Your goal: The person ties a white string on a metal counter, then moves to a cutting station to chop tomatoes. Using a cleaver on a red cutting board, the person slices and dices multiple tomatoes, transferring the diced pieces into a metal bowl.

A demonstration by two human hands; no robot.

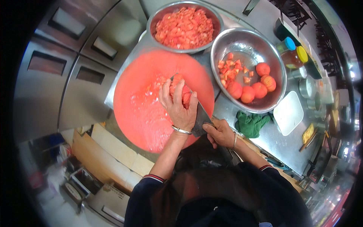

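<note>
My right hand [219, 132] grips the handle of a cleaver [202, 116], whose broad blade lies low along the right part of a round, wet red cutting board [141, 119]. Cut tomato pieces [185, 95] rest on the blade. My left hand [180, 106] is spread over them, its fingers curved around the pieces and its palm beside the blade. Part of the blade is hidden under the tomato and the hand. Beyond the board stands a steel bowl [217, 68] with several whole peeled tomatoes [259, 90] and some diced tomato [229, 69].
Another steel bowl [149, 31] at the top is heaped with diced tomato [184, 28]. A green cloth [251, 124] and a white tray [288, 113] lie on the steel counter [280, 147] at right, near jars with a blue lid [289, 43] and a yellow lid [302, 54]. Steel cabinet doors [93, 68] stand left.
</note>
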